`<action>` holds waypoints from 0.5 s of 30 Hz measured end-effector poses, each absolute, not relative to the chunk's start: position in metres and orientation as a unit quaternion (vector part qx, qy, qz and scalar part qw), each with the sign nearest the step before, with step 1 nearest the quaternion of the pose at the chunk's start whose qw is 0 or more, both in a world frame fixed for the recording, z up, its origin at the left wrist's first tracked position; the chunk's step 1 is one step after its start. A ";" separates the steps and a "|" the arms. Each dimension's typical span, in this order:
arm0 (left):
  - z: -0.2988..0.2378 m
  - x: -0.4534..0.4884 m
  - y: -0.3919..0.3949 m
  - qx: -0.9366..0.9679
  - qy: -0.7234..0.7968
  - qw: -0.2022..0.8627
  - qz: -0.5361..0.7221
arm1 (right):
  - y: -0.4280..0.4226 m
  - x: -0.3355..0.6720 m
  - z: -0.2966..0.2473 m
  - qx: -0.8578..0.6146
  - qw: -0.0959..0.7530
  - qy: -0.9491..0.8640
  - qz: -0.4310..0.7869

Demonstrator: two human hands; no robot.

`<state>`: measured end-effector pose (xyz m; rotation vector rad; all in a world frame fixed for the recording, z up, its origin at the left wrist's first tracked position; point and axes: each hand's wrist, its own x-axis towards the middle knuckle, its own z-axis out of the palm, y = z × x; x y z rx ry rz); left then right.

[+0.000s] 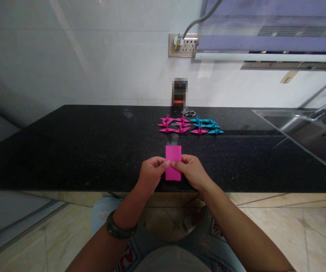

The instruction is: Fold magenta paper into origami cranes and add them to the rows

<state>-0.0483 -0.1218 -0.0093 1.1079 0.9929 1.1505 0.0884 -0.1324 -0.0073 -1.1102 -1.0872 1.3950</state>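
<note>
Between my two hands is a pink sheet of paper (pixel 173 173), an upright rectangle that looks folded in half. My left hand (pixel 152 172) grips its left edge, thumb on the front and fingers curled behind. On the opposite edge my right hand (pixel 192 170) pinches it the same way, and the two thumb tips nearly meet in the middle. Past the paper, folded pink paper cranes (pixel 167 130) stand in rows. Blue paper cranes (pixel 215 131) stand to their right, with one pink crane (pixel 199 131) in front.
The black countertop (pixel 95 151) runs across the view, its front edge close to my body. At the right lies a metal sink (pixel 318 132) with a faucet. A blurred dark object (pixel 179 94) and a beaded bracelet (pixel 189 113) are by the wall, below a socket (pixel 188 46).
</note>
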 end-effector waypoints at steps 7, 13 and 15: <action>-0.013 -0.049 -0.121 0.462 0.436 0.579 0.512 | -0.130 0.100 -0.007 -0.501 0.503 -0.473 0.522; -0.017 -0.049 -0.120 0.465 0.446 0.560 0.521 | -0.132 0.108 -0.006 -0.513 0.494 -0.497 0.497; -0.017 -0.050 -0.121 0.466 0.450 0.556 0.520 | -0.133 0.108 -0.006 -0.507 0.493 -0.500 0.500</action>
